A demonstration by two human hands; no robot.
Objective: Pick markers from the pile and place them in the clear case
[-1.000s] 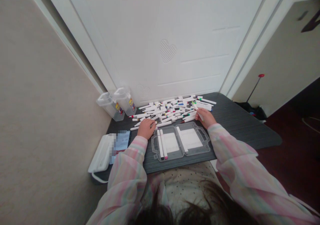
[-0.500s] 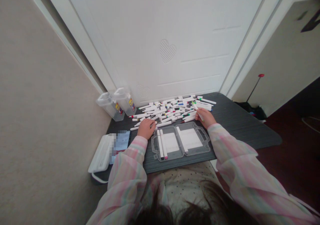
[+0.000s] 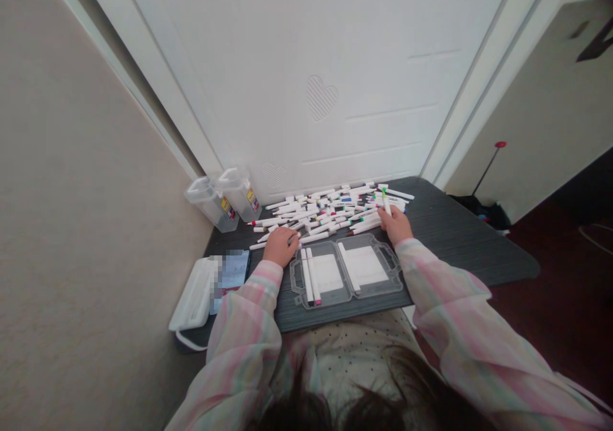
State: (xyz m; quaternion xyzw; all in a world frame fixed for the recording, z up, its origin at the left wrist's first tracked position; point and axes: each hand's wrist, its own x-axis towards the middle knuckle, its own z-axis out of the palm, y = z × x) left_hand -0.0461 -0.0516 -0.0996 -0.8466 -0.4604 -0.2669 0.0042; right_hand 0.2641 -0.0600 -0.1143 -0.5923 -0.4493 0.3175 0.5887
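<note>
Right hand (image 3: 395, 225) is closed around a green-capped marker (image 3: 385, 200), cap end up and barrel close to upright, just above the right end of the marker pile (image 3: 325, 212). The fingers cover the lower barrel, so its far tip cannot be seen.

Left hand (image 3: 281, 246) lies knuckles up with fingers curled at the near left end of the pile. White barrels stick out on both sides of it. Whether it grips one or only rests on them, I cannot tell.

The pile runs along the far edge of the dark table (image 3: 454, 239), against the white door (image 3: 335, 67). Its pieces are too small and overlapped to count, and the cap colours are only partly readable.

A clear case (image 3: 378, 283) lies open and flat at the near edge, between the two hands. There are two markers (image 3: 310, 276) in its left half and a single marker (image 3: 349, 276) in its right half.

Two clear tubs (image 3: 225, 198) stand tilted at the far left corner, their labels illegible. A white box (image 3: 194, 297) hangs over the near left corner, its lower end partly hidden by the pink striped sleeve (image 3: 244, 329). A blurred patch (image 3: 228, 271) beside the box hides what lies there. The table's near edge is cut by the person's body.
</note>
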